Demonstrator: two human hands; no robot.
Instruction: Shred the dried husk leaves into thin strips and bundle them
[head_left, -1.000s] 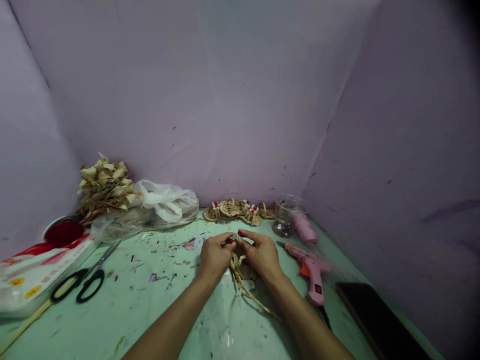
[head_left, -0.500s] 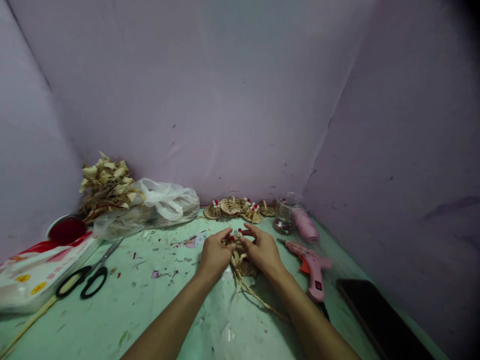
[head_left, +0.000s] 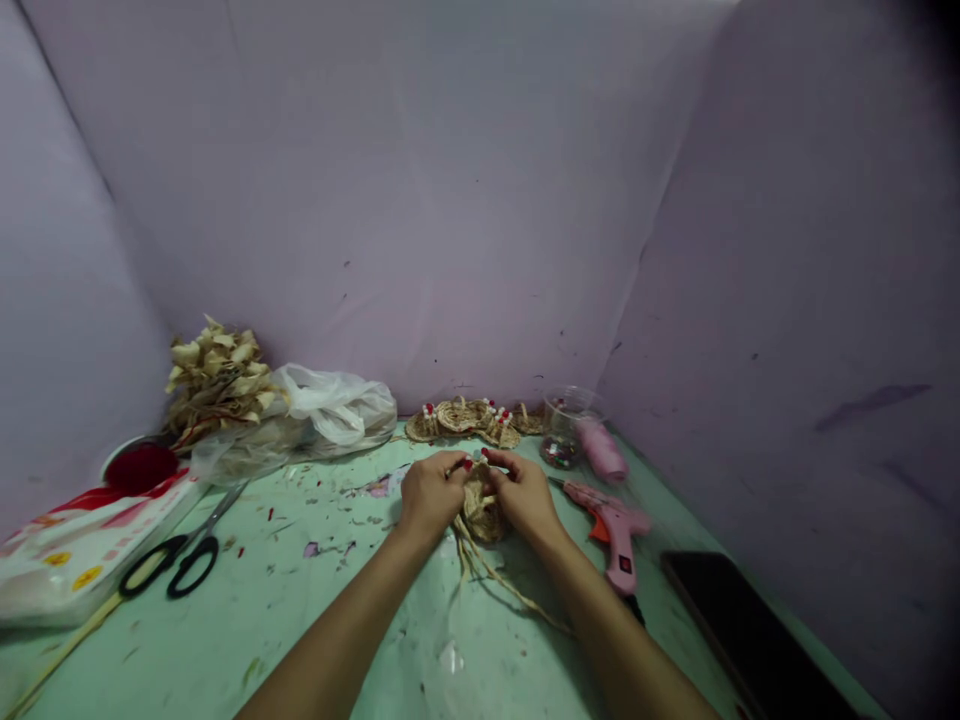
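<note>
My left hand point(head_left: 426, 495) and my right hand point(head_left: 525, 497) are side by side on the green table, fingers curled around a small woven straw piece point(head_left: 480, 510) held between them. The piece is tilted up so its coiled face shows. Loose straw strands point(head_left: 501, 585) trail from it toward me across the table. Small red bits sit at the fingertips on top of the piece. Both hands grip it from the sides.
A pink glue gun point(head_left: 611, 530) lies right of my hands, a dark phone point(head_left: 742, 630) nearer. Finished straw pieces point(head_left: 469, 420), a clear cup point(head_left: 566, 430) and a pink roll point(head_left: 604, 450) stand at the back. Black scissors point(head_left: 176, 560), a plastic bag point(head_left: 330, 415) and dried husks point(head_left: 217, 375) are at left.
The straw piece lay flat under my hands before; now it is lifted and tilted up between them. My fingers have closed in on it.
</note>
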